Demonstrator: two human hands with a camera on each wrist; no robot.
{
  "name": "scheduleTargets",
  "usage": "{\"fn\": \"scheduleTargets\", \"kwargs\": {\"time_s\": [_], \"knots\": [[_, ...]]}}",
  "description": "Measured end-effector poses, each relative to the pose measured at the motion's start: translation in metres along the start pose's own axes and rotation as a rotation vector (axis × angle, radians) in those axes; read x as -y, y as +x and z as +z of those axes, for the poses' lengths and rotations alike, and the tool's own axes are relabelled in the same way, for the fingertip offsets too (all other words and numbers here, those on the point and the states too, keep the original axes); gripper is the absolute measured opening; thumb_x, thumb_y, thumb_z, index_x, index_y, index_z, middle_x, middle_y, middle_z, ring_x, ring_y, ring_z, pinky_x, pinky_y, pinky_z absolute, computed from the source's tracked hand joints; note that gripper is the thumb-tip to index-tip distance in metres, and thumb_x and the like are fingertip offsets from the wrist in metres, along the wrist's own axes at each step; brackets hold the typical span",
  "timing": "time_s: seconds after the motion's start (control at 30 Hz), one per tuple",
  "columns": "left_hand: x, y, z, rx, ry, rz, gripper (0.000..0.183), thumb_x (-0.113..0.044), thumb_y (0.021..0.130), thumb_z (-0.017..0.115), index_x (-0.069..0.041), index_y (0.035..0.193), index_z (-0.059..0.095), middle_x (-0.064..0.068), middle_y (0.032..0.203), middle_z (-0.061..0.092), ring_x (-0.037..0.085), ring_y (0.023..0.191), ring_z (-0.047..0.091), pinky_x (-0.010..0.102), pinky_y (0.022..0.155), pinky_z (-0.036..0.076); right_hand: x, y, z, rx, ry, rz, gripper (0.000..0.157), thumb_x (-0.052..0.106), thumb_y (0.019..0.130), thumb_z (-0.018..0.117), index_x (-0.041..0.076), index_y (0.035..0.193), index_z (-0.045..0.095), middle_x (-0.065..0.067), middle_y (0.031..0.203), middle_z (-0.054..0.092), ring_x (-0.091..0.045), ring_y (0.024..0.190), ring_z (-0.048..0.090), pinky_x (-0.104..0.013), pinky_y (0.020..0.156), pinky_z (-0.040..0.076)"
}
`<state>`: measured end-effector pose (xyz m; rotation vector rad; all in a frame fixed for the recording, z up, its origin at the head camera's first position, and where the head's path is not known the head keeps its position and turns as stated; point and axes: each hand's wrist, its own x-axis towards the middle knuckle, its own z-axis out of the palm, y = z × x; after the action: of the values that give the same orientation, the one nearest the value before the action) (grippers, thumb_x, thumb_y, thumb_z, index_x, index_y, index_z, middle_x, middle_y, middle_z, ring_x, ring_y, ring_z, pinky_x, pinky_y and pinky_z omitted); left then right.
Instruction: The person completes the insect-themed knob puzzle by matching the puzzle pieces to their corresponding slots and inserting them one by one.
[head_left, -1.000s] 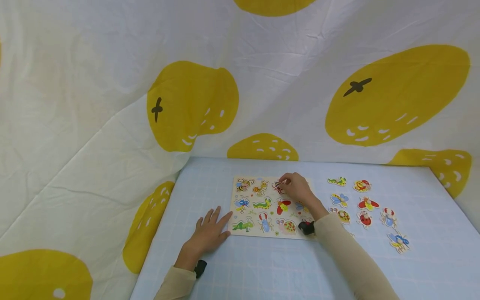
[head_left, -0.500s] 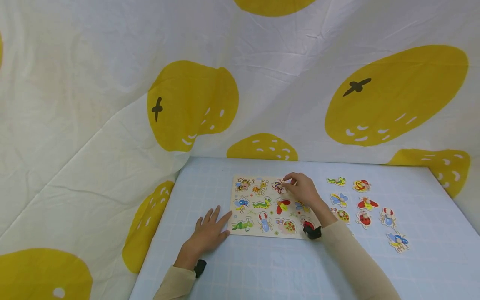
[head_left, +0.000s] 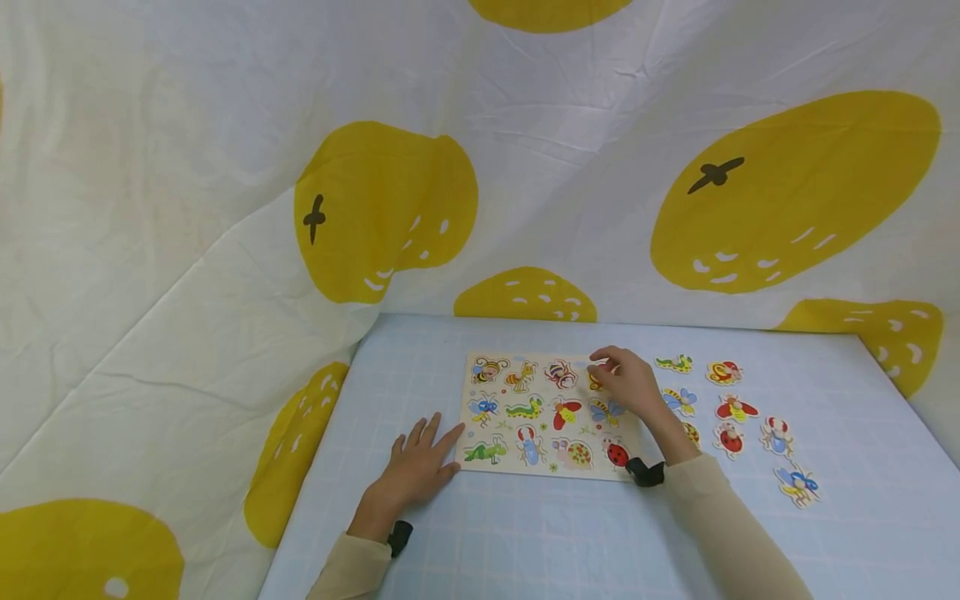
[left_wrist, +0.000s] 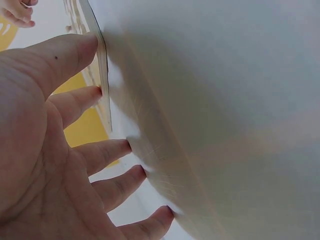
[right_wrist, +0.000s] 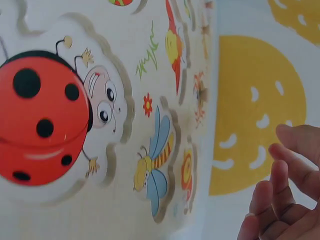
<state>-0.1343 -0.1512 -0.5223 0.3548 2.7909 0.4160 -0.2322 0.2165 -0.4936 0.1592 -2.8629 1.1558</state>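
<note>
A wooden insect puzzle board [head_left: 543, 429] lies on the table, its shaped recesses printed with insects. In the head view the spider [head_left: 560, 373] sits in the top row. My left hand [head_left: 420, 467] rests on the cloth with spread fingers; in the left wrist view its thumb [left_wrist: 75, 52] and forefinger touch the board's edge. Over the board's upper right corner hovers my right hand [head_left: 630, 385], partly hiding the orange snail-like picture [head_left: 595, 379]. Its fingers are loosely bent and hold nothing in the right wrist view. A ladybug recess [right_wrist: 50, 145] and a dragonfly recess [right_wrist: 159, 162] show there.
Right of the board lie several loose insect pieces, among them a green caterpillar [head_left: 675, 363], a red moth [head_left: 736, 407], a ladybug [head_left: 728, 439], a beetle [head_left: 777, 436] and a blue mosquito [head_left: 798, 485]. A fruit-patterned curtain [head_left: 525, 208] hangs behind the table.
My right hand has let go of the spider piece, which stays on the board, and has moved right and lifted away. The left hand has not moved.
</note>
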Motion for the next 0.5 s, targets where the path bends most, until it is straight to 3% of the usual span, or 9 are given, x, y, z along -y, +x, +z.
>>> {"fn": "scheduleTargets", "kwargs": {"time_s": [0.23,0.5], "knots": [[0.0,-0.001,0.0,-0.002,-0.005,0.003,0.064,-0.035,0.098,0.066,-0.025,0.155,0.039,0.017,0.162,0.023,0.043,0.147,0.017,0.068,0.112,0.017,-0.007,-0.007,-0.01,-0.038,-0.007,-0.018,0.027,0.021,0.097,0.069,0.002,0.116,0.068,-0.01,0.089,0.06,-0.026,0.08,0.053,-0.034,0.064,0.044],[-0.001,-0.002,-0.001,-0.011,0.0,0.008,0.064,-0.035,0.098,0.066,-0.024,0.155,0.04,0.018,0.162,0.024,0.043,0.147,0.018,0.068,0.112,0.018,-0.019,-0.019,-0.022,-0.072,-0.009,0.018,0.029,0.022,0.098,0.067,0.003,0.12,0.067,-0.011,0.09,0.059,-0.026,0.081,0.052,-0.035,0.063,0.043]]}}
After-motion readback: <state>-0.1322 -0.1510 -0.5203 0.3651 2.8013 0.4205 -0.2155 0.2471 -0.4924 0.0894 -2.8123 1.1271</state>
